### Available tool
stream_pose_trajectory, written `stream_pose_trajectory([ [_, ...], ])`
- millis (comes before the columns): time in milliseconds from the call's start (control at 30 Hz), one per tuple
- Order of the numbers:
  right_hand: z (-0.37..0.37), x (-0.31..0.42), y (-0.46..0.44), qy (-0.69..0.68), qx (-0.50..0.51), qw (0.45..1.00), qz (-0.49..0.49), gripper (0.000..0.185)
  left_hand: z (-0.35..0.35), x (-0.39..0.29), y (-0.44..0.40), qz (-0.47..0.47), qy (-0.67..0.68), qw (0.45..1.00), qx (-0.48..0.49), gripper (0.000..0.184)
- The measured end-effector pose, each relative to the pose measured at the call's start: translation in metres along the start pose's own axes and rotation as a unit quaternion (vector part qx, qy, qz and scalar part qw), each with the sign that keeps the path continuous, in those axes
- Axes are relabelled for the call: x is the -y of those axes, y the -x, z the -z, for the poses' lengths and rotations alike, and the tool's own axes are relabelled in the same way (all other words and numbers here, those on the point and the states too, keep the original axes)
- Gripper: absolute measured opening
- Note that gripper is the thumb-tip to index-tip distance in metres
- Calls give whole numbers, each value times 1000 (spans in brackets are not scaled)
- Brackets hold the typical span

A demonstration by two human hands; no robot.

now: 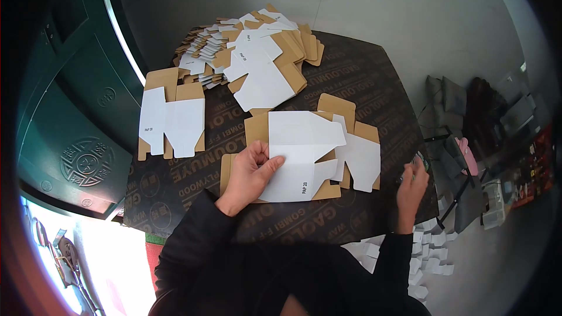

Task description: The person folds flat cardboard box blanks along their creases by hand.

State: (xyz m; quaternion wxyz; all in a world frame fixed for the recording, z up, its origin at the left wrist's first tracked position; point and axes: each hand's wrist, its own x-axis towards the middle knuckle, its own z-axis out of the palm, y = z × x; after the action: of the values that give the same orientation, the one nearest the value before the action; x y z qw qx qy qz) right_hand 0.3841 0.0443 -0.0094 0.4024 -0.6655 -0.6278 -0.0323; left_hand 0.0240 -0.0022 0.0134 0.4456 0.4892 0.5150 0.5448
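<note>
My left hand (pixel 254 172) pinches the left edge of a flat cardboard box blank (pixel 295 158), white with brown flaps and printed "PAP 20", between thumb and fingers. Partly under its right side lies another flat blank (pixel 364 161). Over at the right edge of the table, the fingers of my right hand (pixel 413 184) are curled at a small dark greenish thing (pixel 422 161). Most of that thing is behind the fingers, so I cannot make out its kind.
A heap of flat box blanks (pixel 263 76) covers the back of the dark plywood table (pixel 386 93). One more blank (pixel 184 120) lies at the left. White folded pieces (pixel 432 251) are on the floor at right, below chairs (pixel 462 193). A green door (pixel 88 117) stands left.
</note>
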Motion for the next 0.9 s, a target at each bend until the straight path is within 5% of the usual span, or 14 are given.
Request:
stream_pose_trajectory([
  [200, 15, -45, 2, 67, 8, 995, -74, 43, 0, -1, -1, 1, -5, 1000, -11, 13],
  [533, 3, -76, -10, 120, 6, 991, -54, 43, 1, 2, -1, -1, 2, 1000, -13, 13],
  [900, 17, 15, 2, -26, 30, 999, 34, 35, 0, -1, -1, 10, 4, 1000, -17, 13],
])
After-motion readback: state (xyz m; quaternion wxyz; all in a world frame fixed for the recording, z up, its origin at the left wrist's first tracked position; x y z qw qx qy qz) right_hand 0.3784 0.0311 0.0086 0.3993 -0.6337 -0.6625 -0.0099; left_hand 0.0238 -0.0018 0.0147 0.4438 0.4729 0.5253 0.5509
